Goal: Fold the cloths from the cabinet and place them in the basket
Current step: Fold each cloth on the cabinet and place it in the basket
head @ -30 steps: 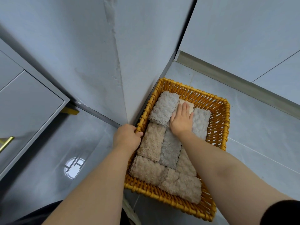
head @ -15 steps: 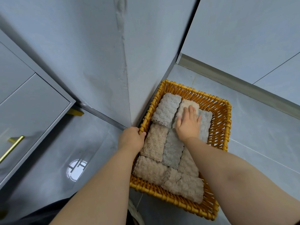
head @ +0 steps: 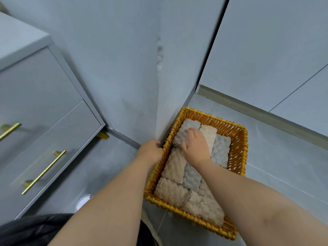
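An orange wicker basket (head: 238, 150) stands on the grey floor against a wall corner. Several folded fluffy cloths, beige and grey, lie packed flat inside it, among them a grey one (head: 221, 150) at the far right and a beige one (head: 174, 167) at the left. My left hand (head: 150, 151) grips the basket's left rim. My right hand (head: 196, 146) lies on the cloths at the far end, its fingers bent over the grey cloth (head: 182, 132) in the far left corner.
A grey cabinet (head: 44, 121) with gold bar handles (head: 44, 172) stands at the left. Grey wall panels rise behind the basket, with a metal skirting strip (head: 257, 110) at the right. Dark clothing shows at the bottom left.
My right hand has slid left from the middle cloths onto the far-left grey cloth. The view has shifted, showing more of the cabinet. My left hand stays on the rim.
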{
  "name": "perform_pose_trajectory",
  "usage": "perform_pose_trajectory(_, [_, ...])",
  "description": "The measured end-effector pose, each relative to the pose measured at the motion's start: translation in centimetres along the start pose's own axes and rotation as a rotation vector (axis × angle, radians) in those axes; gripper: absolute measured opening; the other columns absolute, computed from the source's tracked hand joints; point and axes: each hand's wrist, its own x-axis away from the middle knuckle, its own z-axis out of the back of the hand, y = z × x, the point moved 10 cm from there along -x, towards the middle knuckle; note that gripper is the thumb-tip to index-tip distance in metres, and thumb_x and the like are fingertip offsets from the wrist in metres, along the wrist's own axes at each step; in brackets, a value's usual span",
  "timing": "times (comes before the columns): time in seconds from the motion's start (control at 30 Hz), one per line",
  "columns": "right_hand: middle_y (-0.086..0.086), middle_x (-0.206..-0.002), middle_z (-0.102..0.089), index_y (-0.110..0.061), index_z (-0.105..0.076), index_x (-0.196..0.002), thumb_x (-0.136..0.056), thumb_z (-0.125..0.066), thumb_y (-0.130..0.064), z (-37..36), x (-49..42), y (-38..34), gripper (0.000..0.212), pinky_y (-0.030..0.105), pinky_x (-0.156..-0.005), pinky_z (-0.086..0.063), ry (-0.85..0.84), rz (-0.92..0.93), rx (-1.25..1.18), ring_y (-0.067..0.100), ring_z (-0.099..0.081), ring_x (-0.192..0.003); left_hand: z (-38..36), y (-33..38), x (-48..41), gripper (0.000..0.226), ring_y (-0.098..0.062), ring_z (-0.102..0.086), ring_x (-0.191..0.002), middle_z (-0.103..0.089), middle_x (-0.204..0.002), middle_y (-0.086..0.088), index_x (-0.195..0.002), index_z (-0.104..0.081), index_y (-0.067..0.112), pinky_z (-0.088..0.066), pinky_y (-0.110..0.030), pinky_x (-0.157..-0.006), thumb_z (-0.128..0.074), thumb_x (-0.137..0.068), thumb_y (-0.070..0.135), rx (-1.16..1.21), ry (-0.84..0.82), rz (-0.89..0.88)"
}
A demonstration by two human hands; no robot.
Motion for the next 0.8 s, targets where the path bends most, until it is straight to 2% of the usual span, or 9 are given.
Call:
perform_pose_trajectory(0.1, [0.014, -0.112, -0.059, -0.001, -0.059, -0.114, -0.091, -0.048, -0.02, 1.7, 0.6, -4.5, 0.031, 0.042, -0.089, -0.047, 0.003, 0.184, 0.01, 0.031, -0.055, -0.102, 2.2, 0.7, 1.2, 0.038, -0.024, -0.049, -0.124, -0.054, -0.136, -0.009, -0.133, -0.053, 0.012, -0.039, -0.028, -0.099, -0.045, -0.096, 0.016, -0.046, 0.01, -0.042])
perform_pose_trajectory(0.23, [0.013, -0.1, -0.063, -0.002, -0.063, -0.104, -0.085, -0.044, -0.023, 3.7, 2.2, -10.4, 0.034, 0.041, -0.075, -0.055, -0.019, 0.374, 0.004, 0.03, -0.062, -0.089, 6.5, 0.3, 3.8, 0.038, -0.025, -0.048, -0.125, -0.053, -0.136, -0.01, -0.131, -0.054, 0.012, -0.038, -0.028, -0.102, -0.048, -0.094, 0.015, -0.211, 0.015, -0.08])
perform_pose_trajectory(0.43, [0.014, -0.104, -0.065, 0.0, -0.062, -0.109, -0.085, -0.038, -0.027, 7.0, 2.5, -17.3, 0.043, 0.033, -0.074, -0.056, 0.004, 0.467, -0.085, 0.029, -0.065, -0.089, 14.3, -2.4, 7.4, 0.039, -0.025, -0.049, -0.124, -0.052, -0.136, -0.008, -0.131, -0.054, 0.014, -0.037, -0.029, -0.102, -0.05, -0.093, 0.017, -0.326, 0.113, -0.036])
perform_pose_trajectory(0.6, [0.015, -0.115, -0.063, 0.0, -0.059, -0.115, -0.086, -0.039, -0.029, 10.8, 0.5, -23.8, 0.046, 0.037, -0.083, -0.053, 0.083, 0.491, -0.2, 0.03, -0.063, -0.102, 22.0, -2.5, 11.5, 0.041, -0.026, -0.05, -0.123, -0.051, -0.138, -0.007, -0.133, -0.051, 0.017, -0.04, -0.034, -0.101, -0.046, -0.093, 0.015, -0.326, 0.348, -0.073])
perform_pose_trajectory(0.7, [0.014, -0.12, -0.06, 0.0, -0.057, -0.118, -0.087, -0.046, -0.024, 13.5, -0.8, -28.5, 0.041, 0.041, -0.082, -0.053, 0.152, 0.522, -0.255, 0.03, -0.06, -0.106, 27.7, -2.5, 15.6, 0.04, -0.025, -0.045, -0.126, -0.051, -0.138, -0.007, -0.133, -0.052, 0.014, -0.036, -0.032, -0.101, -0.043, -0.094, 0.01, -0.349, 0.594, -0.161])
perform_pose_trajectory(0.8, [0.014, -0.127, -0.056, 0.0, -0.055, -0.123, -0.086, -0.049, -0.021, 15.5, -2.0, -33.0, 0.043, 0.04, -0.089, -0.048, 0.199, 0.545, -0.286, 0.03, -0.055, -0.115, 32.8, -3.6, 19.8, 0.038, -0.024, -0.042, -0.125, -0.052, -0.136, -0.006, -0.13, -0.055, 0.011, -0.035, -0.034, -0.098, -0.044, -0.093, 0.009, -0.363, 0.855, -0.238])
